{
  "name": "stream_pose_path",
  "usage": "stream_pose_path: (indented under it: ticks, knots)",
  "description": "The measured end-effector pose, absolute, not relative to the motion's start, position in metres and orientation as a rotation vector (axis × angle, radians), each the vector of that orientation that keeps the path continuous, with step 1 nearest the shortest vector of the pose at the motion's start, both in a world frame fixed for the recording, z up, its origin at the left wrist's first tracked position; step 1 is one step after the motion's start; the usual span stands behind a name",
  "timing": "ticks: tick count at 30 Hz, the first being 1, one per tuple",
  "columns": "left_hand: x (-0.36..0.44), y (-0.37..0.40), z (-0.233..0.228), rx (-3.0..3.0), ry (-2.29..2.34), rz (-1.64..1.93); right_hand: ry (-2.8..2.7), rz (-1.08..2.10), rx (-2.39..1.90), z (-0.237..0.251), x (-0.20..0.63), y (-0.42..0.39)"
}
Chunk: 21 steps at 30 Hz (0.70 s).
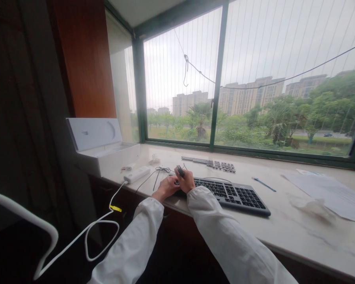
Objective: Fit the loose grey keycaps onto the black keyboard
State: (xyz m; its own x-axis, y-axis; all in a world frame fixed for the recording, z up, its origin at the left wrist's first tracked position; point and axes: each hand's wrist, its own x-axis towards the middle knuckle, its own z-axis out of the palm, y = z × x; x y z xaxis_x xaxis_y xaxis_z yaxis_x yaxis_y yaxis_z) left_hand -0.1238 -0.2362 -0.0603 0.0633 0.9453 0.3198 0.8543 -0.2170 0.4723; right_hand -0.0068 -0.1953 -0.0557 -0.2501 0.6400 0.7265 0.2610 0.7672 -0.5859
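Both hands sit at the left end of the black keyboard [233, 194], which lies on the pale windowsill counter [284, 228]. The right hand [185, 180] has its fingers closed around a small dark tool [180, 170], poking up at 12 o'clock. The left hand [166, 187] rests flat-ish on the keyboard's edge, fingers loosely curled, holding nothing I can make out. Loose keycaps [221, 165] lie in rows at 1 o'clock from the hands, and a white power strip [137, 174] sits at 10 o'clock.

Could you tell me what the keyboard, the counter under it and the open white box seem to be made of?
Keyboard: dark matte plastic, judging by its dull keys. Counter: pale polished stone, probably marble, with faint veining and sheen. White box: likely smooth cardboard, with crisp thin walls.
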Motion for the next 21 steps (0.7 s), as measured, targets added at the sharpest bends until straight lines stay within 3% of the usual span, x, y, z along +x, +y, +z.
stream_pose_path:
  ticks: [21]
  knots:
    - [-0.1264,-0.2295,-0.0623,2.182,1.879,0.768,-1.907,0.324,-0.652,-0.0584,-0.0046,-0.1990]
